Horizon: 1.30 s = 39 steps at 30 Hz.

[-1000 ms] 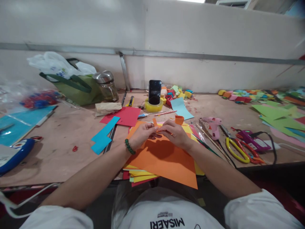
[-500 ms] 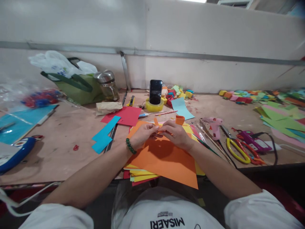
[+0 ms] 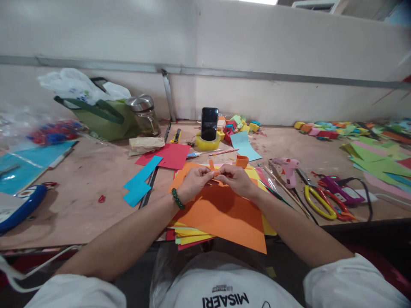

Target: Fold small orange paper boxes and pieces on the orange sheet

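Note:
A small piece of orange paper (image 3: 211, 164) is pinched between my two hands above a stack of coloured sheets. My left hand (image 3: 194, 181), with a green bead bracelet (image 3: 177, 199) at the wrist, is closed on its left part. From the other side my right hand (image 3: 238, 179) grips it with thumb and curled fingers. The fingertips of both hands meet and hide most of the piece. Underneath lies a large orange sheet (image 3: 229, 218) on top of yellow and other paper (image 3: 192, 233). Just beyond my right hand stands a folded orange paper loop (image 3: 242, 161).
To the right lie a pink glue gun (image 3: 289, 169), scissors (image 3: 317, 203) and a purple device (image 3: 342, 190). A phone (image 3: 209, 123) stands in a tape roll (image 3: 208, 143) before folded paper pieces (image 3: 245, 127). Blue strips (image 3: 143, 175) and red paper (image 3: 171, 155) lie left.
My right fingers have curled in and drawn back slightly, making a tighter pinch. My left hand has shifted a little, with its wrist lower. The orange piece stays between them.

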{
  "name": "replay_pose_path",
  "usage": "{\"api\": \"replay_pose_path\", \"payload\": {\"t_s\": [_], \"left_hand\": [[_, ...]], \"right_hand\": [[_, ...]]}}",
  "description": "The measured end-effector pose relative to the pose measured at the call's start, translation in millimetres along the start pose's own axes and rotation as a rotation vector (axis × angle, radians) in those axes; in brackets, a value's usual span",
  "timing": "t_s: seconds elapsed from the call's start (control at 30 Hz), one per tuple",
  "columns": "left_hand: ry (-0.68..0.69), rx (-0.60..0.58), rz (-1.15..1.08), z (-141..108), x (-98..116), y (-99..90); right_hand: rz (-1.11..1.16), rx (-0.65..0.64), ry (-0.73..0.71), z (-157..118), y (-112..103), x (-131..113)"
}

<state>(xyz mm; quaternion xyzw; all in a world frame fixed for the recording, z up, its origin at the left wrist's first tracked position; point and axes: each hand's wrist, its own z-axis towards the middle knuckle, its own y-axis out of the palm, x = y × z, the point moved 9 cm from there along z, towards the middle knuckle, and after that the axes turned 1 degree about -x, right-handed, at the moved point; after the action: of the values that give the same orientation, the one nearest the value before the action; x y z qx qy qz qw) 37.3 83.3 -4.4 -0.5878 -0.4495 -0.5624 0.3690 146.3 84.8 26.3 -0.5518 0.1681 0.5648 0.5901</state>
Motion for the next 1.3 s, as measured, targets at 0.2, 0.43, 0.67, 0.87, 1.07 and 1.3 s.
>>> {"api": "replay_pose_path", "payload": {"t_s": [0.2,0.43,0.67,0.87,1.07,1.3], "left_hand": [[0.079,-0.003,0.115,-0.1,5.2,-0.9],[0.248,-0.028,0.311,-9.0,19.1,5.9],[0.325,0.01,0.497,-7.8,23.2,7.0],[0.413,0.12,0.509,-11.5,42.5,-1.8],[0.33,0.083,0.362,-10.1,38.2,-1.9],[0.157,0.055,0.075,-5.1,24.0,-4.8]], "right_hand": [[0.19,0.03,0.212,-0.8,1.1,12.8],[0.126,-0.038,0.269,0.6,0.5,16.6],[0.114,-0.034,0.301,-1.3,1.9,19.0],[0.164,-0.015,0.288,-2.6,4.0,14.6],[0.16,-0.05,0.243,-3.6,3.7,6.8],[0.211,-0.077,0.237,-3.5,11.1,0.8]]}}
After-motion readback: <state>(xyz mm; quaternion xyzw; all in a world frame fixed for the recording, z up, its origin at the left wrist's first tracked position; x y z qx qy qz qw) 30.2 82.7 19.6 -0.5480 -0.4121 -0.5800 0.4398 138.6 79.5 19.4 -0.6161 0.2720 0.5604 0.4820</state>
